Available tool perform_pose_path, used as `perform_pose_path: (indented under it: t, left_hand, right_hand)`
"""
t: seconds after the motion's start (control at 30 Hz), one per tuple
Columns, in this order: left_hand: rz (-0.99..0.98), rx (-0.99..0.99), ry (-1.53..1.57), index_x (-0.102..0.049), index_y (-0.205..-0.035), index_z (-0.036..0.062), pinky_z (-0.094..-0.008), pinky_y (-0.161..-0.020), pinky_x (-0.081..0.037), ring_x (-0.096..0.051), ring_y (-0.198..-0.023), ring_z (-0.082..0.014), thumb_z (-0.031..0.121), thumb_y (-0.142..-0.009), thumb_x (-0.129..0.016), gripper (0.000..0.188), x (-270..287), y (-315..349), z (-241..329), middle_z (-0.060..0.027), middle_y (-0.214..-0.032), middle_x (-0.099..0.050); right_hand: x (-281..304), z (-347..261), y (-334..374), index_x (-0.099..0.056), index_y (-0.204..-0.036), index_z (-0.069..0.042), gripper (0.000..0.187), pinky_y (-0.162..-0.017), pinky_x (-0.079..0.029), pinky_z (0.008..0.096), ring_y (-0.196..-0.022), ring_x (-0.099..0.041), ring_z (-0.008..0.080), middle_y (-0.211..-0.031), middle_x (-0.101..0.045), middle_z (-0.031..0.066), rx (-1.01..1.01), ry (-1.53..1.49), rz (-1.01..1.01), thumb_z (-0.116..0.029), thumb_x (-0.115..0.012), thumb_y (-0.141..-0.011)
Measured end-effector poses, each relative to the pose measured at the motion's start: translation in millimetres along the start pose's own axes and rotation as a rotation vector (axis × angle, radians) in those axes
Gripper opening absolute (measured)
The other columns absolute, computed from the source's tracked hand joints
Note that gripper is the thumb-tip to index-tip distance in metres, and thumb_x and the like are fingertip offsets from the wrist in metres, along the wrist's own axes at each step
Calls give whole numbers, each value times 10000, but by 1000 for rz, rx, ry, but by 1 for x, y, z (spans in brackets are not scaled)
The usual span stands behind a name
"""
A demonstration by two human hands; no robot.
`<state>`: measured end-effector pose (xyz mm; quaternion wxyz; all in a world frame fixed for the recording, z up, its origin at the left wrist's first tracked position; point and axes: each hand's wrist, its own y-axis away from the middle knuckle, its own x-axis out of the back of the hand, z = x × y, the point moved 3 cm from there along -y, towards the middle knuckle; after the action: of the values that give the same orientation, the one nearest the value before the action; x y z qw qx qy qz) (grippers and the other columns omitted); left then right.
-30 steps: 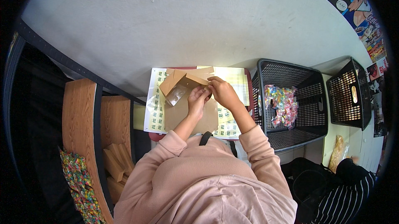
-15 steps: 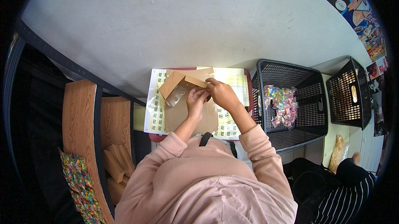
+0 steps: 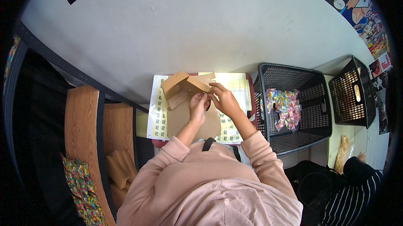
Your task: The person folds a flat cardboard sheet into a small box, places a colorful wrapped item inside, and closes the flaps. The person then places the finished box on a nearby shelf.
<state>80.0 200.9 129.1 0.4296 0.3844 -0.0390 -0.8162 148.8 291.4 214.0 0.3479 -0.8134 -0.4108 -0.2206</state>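
A partly folded brown cardboard box stands tilted over the table, its flaps standing up and a clear plastic window low on its near side. My left hand is closed on the box's right end, thumb and fingers pinched together. Beside it, my right hand pinches the same corner from the right, its fingers bent over the flap edge. The two hands meet there, and the exact fold between the fingertips is hidden. Under the box and hands lies a flat brown cardboard piece.
Printed yellow and white sheets cover the table. To the right, a black plastic crate holds colourful wrapped sweets; a second black crate stands beyond. Wooden shelves at left carry sweet packets and folded cardboard. A person in stripes is at lower right.
The box has tipped slightly, and its clear window shows less than before. Both hands stay at the same corner with small finger shifts. The whole view has shifted a little.
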Motion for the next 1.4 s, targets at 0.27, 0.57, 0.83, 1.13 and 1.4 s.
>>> perform_pose_path:
  t: [0.27,0.57,0.83,1.13,1.4]
  left_hand:
    - [-17,8,-14,-490,-1026,56,-273,-794,-425,-540,-930,-130,113,-886,-506,152,0,8,-8,-47,-976,-562]
    - [-91,11,50,-506,-993,65,-266,-785,-428,-546,-873,-120,119,-884,-507,121,4,6,-5,-37,-939,-566]
    - [-123,3,50,-498,-985,82,-250,-706,-435,-532,-816,-95,153,-882,-515,126,6,7,2,-10,-896,-542]
    - [-150,-71,-57,-496,-953,74,-244,-724,-430,-518,-802,-87,147,-887,-512,99,12,6,7,-8,-903,-535]
    - [-133,-106,-36,-494,-960,68,-248,-755,-426,-527,-846,-98,121,-886,-516,94,15,8,8,-27,-950,-559]
  right_hand:
    - [-8,2,17,-579,-811,20,71,-690,-509,363,-817,-613,327,-1021,-592,147,-28,47,113,-14,-600,-752]
    - [-10,0,21,-603,-851,5,109,-733,-506,356,-871,-607,314,-1027,-587,145,-34,11,93,-14,-605,-744]
    - [-13,-2,23,-618,-848,-5,135,-775,-493,338,-942,-593,310,-1044,-573,170,-82,-168,116,-12,-636,-715]
    - [-26,7,30,-533,-1101,-7,418,-798,-489,340,-937,-590,330,-1071,-571,181,-103,-234,176,-58,-667,-709]
    - [-32,5,34,-502,-1144,14,464,-851,-492,358,-983,-589,282,-1099,-570,173,-176,-244,141,-37,-685,-721]
